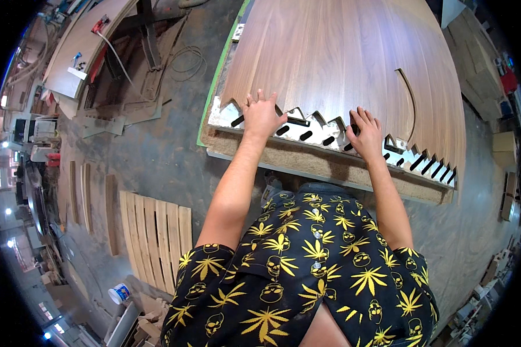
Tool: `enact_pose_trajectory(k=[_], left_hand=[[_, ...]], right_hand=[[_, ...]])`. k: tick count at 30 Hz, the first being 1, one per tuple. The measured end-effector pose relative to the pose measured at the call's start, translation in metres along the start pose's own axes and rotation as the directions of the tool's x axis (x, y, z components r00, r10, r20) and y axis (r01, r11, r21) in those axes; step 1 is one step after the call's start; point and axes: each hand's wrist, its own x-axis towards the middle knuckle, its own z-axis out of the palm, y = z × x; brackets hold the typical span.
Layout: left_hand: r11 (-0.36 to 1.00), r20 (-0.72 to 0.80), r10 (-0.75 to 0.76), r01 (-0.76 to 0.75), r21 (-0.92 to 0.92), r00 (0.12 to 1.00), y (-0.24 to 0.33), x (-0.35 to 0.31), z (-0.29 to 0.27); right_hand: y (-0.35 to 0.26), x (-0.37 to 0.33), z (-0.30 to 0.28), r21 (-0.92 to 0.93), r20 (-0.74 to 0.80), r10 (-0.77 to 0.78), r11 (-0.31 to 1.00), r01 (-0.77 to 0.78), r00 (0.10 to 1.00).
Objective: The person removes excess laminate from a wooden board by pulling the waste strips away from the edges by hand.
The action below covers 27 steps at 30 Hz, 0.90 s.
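Observation:
A wood-grain panel (330, 52) lies before me, its near edge cut in a zigzag. Along that edge runs a white strip (318, 139) with several black slots. My left hand (261, 117) rests over the strip's left part, fingers stretched onto the panel, thumb beside a flat black piece (298, 122). Over the strip's middle lies my right hand (366, 134), fingers pointing forward on the panel, thumb close to a dark slot. Neither hand visibly holds anything. Right of it sits a small dark triangular piece (395, 143). The hands hide parts of the zigzag.
A thin curved brown strip (411, 104) lies on the panel. Raw board (330, 165) shows beneath the near edge. At left are a workbench (90, 40) with a red tool (100, 24), a coiled hose (188, 62), a wooden pallet (156, 231) and a white tub (120, 293).

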Motion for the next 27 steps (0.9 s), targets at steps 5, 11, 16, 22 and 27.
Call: enact_pose_trajectory(k=[5,11,16,22,27], left_hand=[[0.999,0.001,0.019,-0.019,-0.046,1.0,0.001,-0.001,-0.001],[1.0,0.039,0.011,-0.01,-0.01,0.999,0.0,0.0,-0.008],[0.955,0.241,-0.114,0.173,-0.24,0.964,-0.009,0.027,-0.047],[0.756,0.037,-0.563,0.533,-0.38,0.826,-0.079,0.04,0.018],[0.719,0.18,-0.568,0.59,-0.366,0.803,-0.083,0.048,0.01]], right_hand=[[-0.008,-0.001,-0.007,-0.116,0.066,-0.011,0.993,0.019,0.998],[-0.038,0.018,-0.004,-0.184,0.185,-0.096,0.974,0.13,0.978],[-0.042,0.022,0.014,-0.433,0.192,-0.064,0.89,0.143,0.979],[-0.062,0.042,0.035,-0.584,0.213,-0.008,0.801,0.134,0.977],[-0.067,0.049,0.04,-0.571,0.283,0.119,0.818,0.068,0.952]])
